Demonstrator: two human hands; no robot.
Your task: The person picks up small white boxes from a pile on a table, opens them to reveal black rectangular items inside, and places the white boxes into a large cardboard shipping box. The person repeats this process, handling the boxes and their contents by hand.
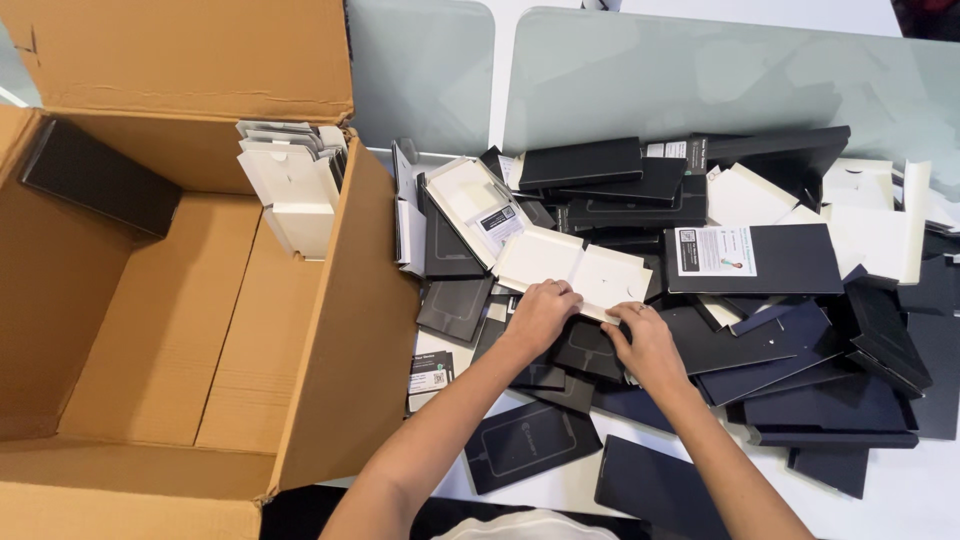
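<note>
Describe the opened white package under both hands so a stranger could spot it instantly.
Start at the big cardboard box, then look right to the heap of flat black cartons on the table. At the heap's near-left, the left hand and right hand press on an unfolded white sleeve. It alone lies spread open, pale inside up.

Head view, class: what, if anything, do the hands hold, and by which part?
Both the left hand and the right hand grip the white opened carton along its near edge.
</note>
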